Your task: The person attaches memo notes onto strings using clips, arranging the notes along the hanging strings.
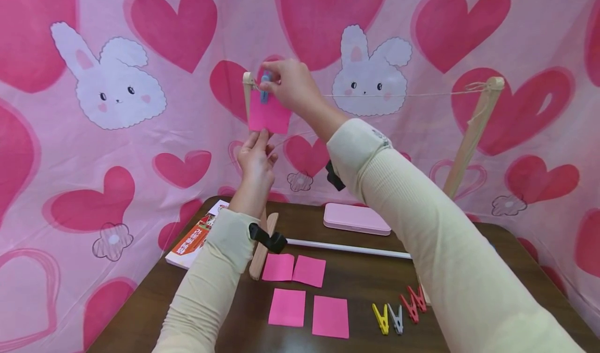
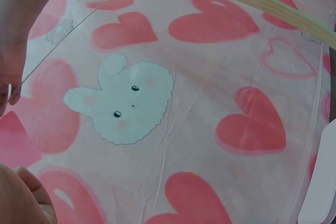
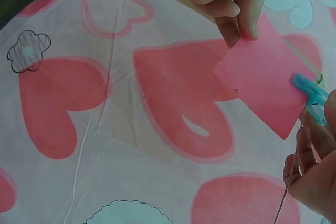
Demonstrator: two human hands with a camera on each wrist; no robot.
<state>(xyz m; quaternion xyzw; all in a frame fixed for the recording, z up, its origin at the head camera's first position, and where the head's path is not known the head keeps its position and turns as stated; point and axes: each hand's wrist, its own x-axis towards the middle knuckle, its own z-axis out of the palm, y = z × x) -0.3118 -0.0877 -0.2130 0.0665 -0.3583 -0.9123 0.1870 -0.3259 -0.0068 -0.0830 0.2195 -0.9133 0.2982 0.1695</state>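
Observation:
Up at the left end of a thin string [image 1: 398,96], my right hand [image 1: 294,86] pinches a blue clothespin [image 1: 264,96]. The pin's jaws sit over the top edge of a pink sticky note [image 1: 270,118] at the string. From below, my left hand [image 1: 256,158] pinches the note's lower edge between thumb and finger. The right wrist view has the note [image 3: 262,77] between both hands, with the clothespin [image 3: 307,88] at its upper edge. Only a corner of the note [image 2: 17,141] shows in the left wrist view.
Wooden posts [image 1: 473,134] carry the string's ends. On the dark table [image 1: 370,275] lie several pink sticky notes [image 1: 287,307], a yellow clothespin [image 1: 382,319], a grey one [image 1: 396,319], red ones [image 1: 410,308], a white rod [image 1: 347,248], a pink case [image 1: 357,218] and a book [image 1: 189,244].

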